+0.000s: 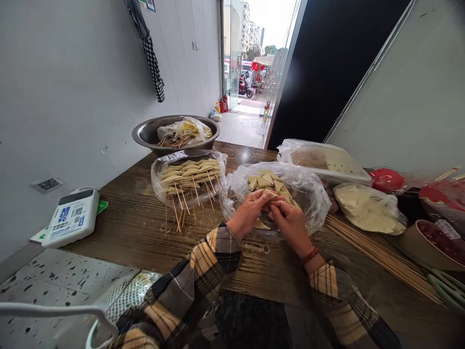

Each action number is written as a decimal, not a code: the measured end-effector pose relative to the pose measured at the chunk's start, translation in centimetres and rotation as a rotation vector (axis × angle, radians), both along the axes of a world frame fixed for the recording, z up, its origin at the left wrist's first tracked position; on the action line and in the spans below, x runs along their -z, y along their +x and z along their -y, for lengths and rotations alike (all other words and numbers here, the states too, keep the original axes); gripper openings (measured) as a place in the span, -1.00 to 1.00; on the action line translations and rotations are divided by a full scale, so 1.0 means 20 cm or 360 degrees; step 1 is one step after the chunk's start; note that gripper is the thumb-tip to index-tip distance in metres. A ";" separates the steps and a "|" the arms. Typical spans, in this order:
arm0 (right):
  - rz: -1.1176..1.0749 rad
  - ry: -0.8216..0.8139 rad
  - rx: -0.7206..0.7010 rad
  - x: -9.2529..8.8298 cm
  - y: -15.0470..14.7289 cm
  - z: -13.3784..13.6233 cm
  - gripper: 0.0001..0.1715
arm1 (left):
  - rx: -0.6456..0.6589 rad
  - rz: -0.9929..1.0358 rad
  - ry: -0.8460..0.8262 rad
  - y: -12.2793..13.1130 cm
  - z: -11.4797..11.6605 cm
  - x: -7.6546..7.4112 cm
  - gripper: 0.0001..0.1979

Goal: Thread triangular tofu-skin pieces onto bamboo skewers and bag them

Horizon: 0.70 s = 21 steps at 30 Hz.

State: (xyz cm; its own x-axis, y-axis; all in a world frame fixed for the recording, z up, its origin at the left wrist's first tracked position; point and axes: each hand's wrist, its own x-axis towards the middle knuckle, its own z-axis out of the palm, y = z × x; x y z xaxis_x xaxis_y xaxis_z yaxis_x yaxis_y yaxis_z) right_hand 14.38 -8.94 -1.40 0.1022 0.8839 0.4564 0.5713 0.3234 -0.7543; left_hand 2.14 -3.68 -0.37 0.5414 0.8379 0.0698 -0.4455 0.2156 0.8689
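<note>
My left hand (249, 212) and my right hand (290, 224) meet over a clear plastic bag (312, 189) of tan triangular tofu pieces (267, 182). Both hands pinch the same tofu piece (271, 195) between their fingertips. To the left lies a second bag with finished tofu skewers (189, 177), their bamboo sticks pointing toward me. A long bundle of bare bamboo skewers (378, 252) lies on the wooden table (138, 228) just right of my right hand.
A metal basin (145, 133) with bagged skewers stands at the back left. Bags of white food (366, 206), a wrapped tray (323, 157) and red items (387, 179) crowd the right side. A white device (70, 218) sits at the left edge. An open doorway lies beyond.
</note>
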 end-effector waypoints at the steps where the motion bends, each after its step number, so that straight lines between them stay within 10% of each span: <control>1: -0.0014 -0.0006 0.0006 0.00 0.00 0.00 -0.75 | -0.0003 -0.0014 0.0017 0.00 0.00 0.00 -0.68; 13: -0.0095 -0.0165 -0.0125 0.01 0.00 0.01 -0.68 | -0.0212 0.0072 -0.0085 -0.11 -0.07 -0.07 -0.78; 21: -0.0175 -0.0069 -0.0039 0.01 0.02 -0.01 -0.67 | 0.0030 -0.0092 0.0017 -0.02 -0.01 -0.03 -0.65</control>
State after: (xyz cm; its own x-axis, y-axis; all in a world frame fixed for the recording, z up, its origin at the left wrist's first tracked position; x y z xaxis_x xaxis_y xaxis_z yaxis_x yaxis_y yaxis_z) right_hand 14.77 -8.65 -1.54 0.1278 0.9054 0.4049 0.4768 0.3019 -0.8255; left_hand 1.67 -3.40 0.16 0.5603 0.8270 0.0468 -0.3903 0.2137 0.8955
